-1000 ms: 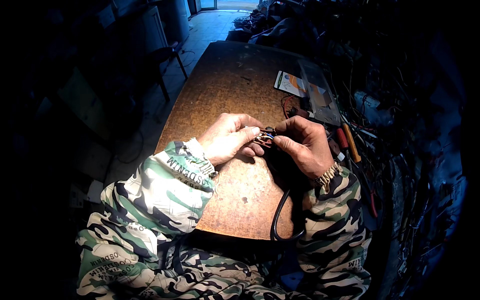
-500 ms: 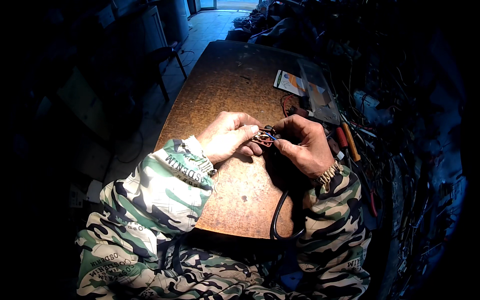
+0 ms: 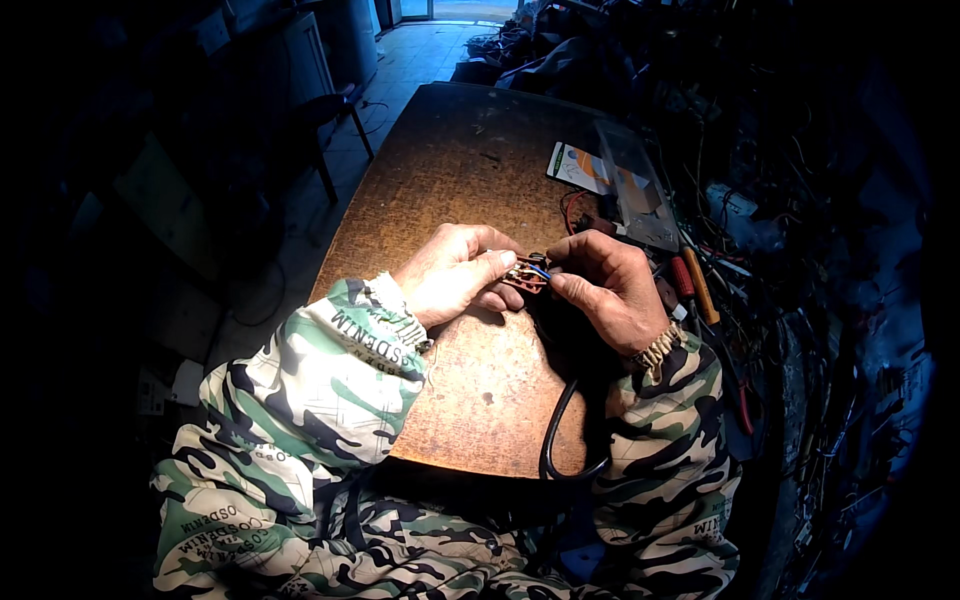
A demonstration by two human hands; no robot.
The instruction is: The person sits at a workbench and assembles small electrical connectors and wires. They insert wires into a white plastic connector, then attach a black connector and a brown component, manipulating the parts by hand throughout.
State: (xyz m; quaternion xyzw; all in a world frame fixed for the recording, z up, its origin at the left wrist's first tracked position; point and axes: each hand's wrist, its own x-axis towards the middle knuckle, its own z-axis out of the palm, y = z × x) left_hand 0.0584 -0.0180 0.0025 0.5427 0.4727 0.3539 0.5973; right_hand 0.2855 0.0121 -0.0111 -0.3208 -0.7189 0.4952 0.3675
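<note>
My left hand [image 3: 458,272] pinches a small reddish-brown electrical fitting [image 3: 527,283] between thumb and fingers, its inside with pale metal parts facing up. A short blue wire [image 3: 541,271] lies across the fitting's right end. My right hand [image 3: 612,288] is closed at that end, thumb and forefinger pinching the blue wire. A black cable [image 3: 552,436] loops down over the table's near edge below my right hand; shadow hides where its upper part runs. Both hands are above the worn brown table [image 3: 450,150].
Right of my right hand lie a red-handled tool [image 3: 682,277] and a yellow-orange-handled tool [image 3: 702,290]. A clear plastic case [image 3: 645,205] and a printed card [image 3: 577,166] sit at the table's far right. Dark clutter with wires fills the right side. A stool [image 3: 330,112] stands far left.
The blue wire has shifted slightly at the fitting, and my right thumb and forefinger have moved a little with it. My left hand holds nearly still.
</note>
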